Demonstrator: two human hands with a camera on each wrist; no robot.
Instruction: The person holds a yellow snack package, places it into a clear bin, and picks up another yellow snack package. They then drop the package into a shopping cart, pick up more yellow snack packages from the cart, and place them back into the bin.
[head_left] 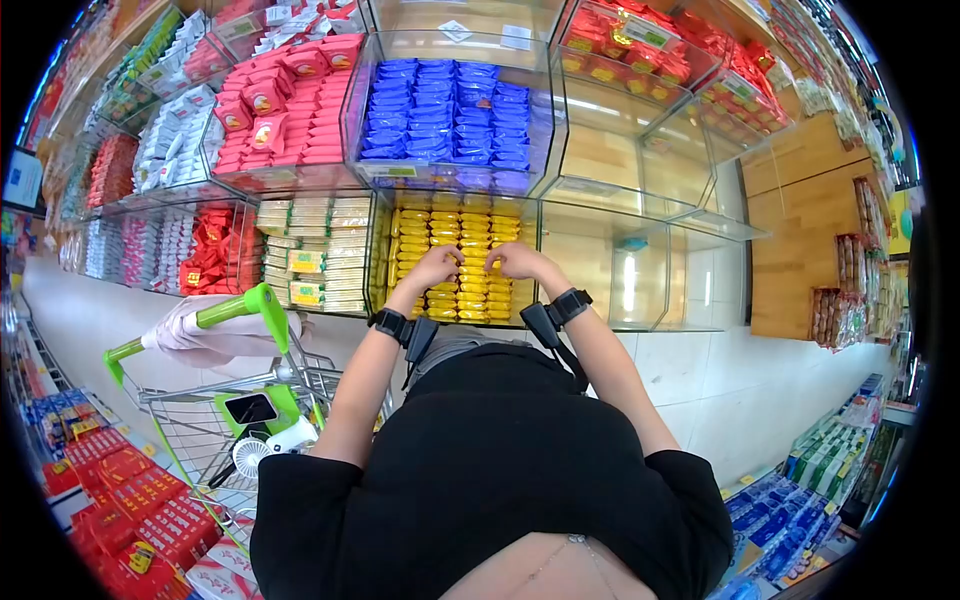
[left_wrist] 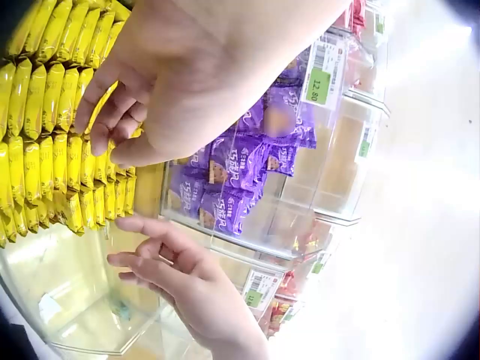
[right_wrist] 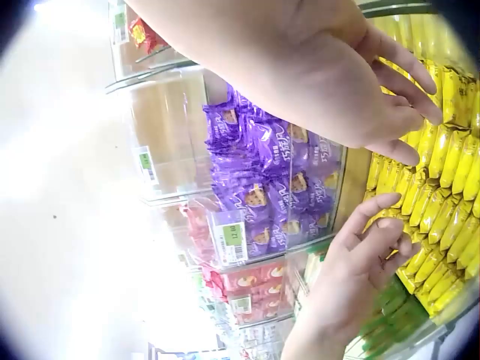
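Small yellow packets (head_left: 470, 290) stand packed in neat rows inside a clear-walled bin. Over their left and middle rows is my left hand (head_left: 437, 268), fingers loosely bent. My right hand (head_left: 517, 260) hovers above the right-hand rows, its fingertips turned in toward the left hand. In the left wrist view the left hand (left_wrist: 176, 90) overlaps the yellow packets (left_wrist: 52, 97), with nothing seen in its fingers. The right wrist view has the right hand (right_wrist: 337, 82) with fingers spread and relaxed beside the yellow packets (right_wrist: 442, 161).
Behind the bin lie blue-purple packets (head_left: 430, 110). Cream packs (head_left: 320, 245) fill the bin to the left, pink packets (head_left: 280, 120) the one beyond. Clear partition walls (head_left: 541, 250) separate the bins. A shopping cart (head_left: 190, 410) with a green handle stands at my left.
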